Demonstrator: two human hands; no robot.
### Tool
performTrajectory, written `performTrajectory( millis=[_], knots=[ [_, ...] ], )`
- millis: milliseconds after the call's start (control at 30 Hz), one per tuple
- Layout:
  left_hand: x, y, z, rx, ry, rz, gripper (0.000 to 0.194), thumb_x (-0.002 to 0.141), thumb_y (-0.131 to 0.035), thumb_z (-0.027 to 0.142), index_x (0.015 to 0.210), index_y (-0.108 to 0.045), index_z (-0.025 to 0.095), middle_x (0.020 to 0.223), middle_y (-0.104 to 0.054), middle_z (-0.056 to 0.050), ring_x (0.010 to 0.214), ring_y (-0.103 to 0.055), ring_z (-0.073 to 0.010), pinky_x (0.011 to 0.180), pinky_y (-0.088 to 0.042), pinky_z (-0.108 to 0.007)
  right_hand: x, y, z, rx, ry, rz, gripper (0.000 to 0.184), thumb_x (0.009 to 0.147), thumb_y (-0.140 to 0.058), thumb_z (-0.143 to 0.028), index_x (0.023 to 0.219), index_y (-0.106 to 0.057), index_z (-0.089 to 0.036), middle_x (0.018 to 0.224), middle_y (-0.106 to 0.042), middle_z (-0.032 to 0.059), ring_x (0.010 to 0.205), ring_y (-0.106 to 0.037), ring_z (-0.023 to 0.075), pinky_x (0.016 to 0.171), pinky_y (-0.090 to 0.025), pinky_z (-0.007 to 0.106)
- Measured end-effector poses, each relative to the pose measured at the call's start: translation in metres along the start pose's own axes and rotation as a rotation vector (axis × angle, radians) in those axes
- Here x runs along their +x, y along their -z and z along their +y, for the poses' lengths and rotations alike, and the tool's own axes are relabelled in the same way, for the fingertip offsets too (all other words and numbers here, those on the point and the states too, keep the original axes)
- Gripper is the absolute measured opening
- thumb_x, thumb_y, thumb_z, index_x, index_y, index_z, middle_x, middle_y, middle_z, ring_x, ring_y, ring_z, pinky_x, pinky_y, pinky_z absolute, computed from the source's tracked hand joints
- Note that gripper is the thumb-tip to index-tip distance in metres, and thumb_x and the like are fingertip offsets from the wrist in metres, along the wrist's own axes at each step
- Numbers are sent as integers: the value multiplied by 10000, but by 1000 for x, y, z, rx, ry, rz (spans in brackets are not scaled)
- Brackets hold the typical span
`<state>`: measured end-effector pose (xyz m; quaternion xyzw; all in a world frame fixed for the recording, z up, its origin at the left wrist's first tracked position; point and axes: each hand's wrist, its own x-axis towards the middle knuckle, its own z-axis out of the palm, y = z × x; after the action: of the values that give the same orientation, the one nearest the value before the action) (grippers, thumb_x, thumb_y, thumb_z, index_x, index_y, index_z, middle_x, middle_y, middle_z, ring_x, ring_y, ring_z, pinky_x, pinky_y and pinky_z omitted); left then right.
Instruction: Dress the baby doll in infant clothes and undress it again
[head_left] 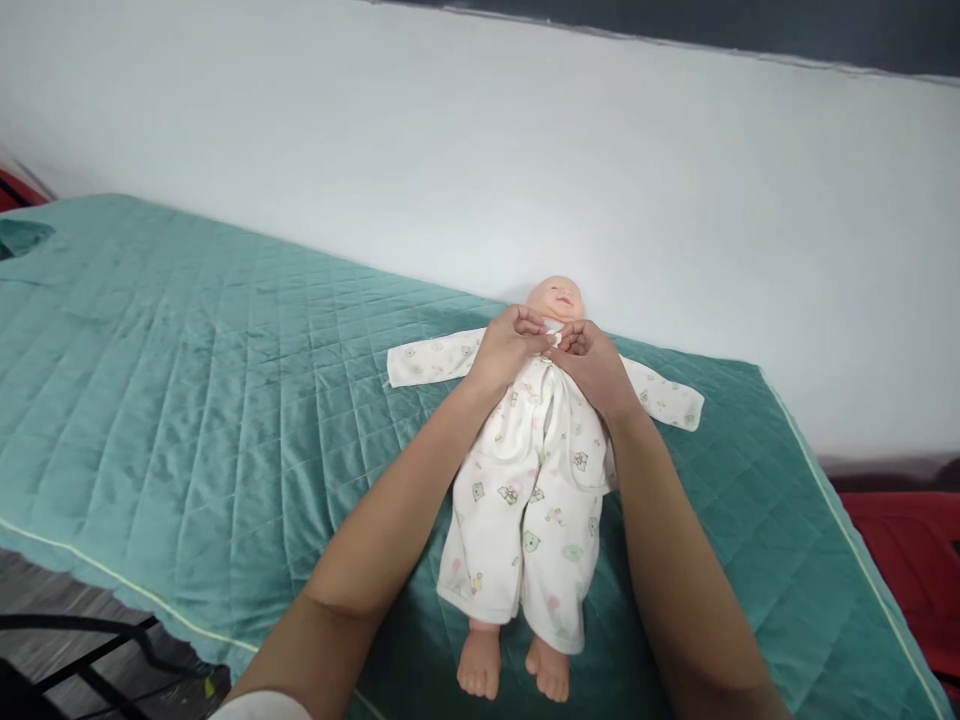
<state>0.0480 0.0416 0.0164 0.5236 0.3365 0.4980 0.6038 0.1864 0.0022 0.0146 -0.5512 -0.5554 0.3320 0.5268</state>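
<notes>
A baby doll [556, 298] lies on its back, its head toward the wall and its bare feet toward me. It wears a white printed top [439, 357] with both sleeves spread out, and matching trousers [517, 500]. At the neckline, my left hand [514, 345] pinches the edge of the top from the left. My right hand [589, 362] closes on the same front opening from the right. The fingertips of both hands nearly meet below the doll's chin, and a small white fastening shows between them. Below the hands, the front edges of the top hang apart.
A green quilted cover [225, 400] with a pale piped edge lies under the doll. A white wall [450, 150] rises right behind the doll's head. Red seats [900, 560] stand at the right, and a black metal frame [90, 650] is at the lower left.
</notes>
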Motion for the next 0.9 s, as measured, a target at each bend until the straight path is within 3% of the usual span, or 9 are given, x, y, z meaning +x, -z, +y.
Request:
performTrajectory(
  millis=[100,367,500,733,900],
  knots=[
    [0,3,1,-13,-3,-40,248,679,-735,149,805,-524,186,701,-593,33,660,-599,-114,715,-479,-273,0,2,2,4,11,3,271,683,-761,-307,870,-594,-205,784,-557,-36,710,-516,115,675,-436,260],
    [1,14,2,292,-142,-134,144,747,-667,180,820,-544,190,752,-570,25,699,-535,-111,717,-419,-258,-1,8,11,80,-40,23,99,754,-650,-266,825,-687,-208,626,-536,-54,581,-450,107,607,-373,266],
    [-1,14,9,462,-167,-180,74,766,-599,145,830,-606,183,785,-586,9,718,-535,-124,722,-423,-265,-1,7,11,-90,56,87,93,750,-613,-228,769,-700,-200,718,-632,-19,675,-536,135,707,-429,295],
    [-1,17,12,657,-225,-190,215,830,-558,163,960,-725,196,973,-637,-27,829,-585,-139,858,-459,-289,-7,5,11,-203,302,134,191,790,-557,-162,775,-733,-231,828,-652,5,807,-595,157,779,-450,317],
    [1,15,9,770,-254,-187,253,895,-505,174,997,-734,201,1014,-631,-53,926,-611,-174,932,-459,-330,-6,4,13,-230,317,144,230,808,-548,-150,799,-756,-249,834,-646,11,816,-600,164,803,-469,333]
  ],
)
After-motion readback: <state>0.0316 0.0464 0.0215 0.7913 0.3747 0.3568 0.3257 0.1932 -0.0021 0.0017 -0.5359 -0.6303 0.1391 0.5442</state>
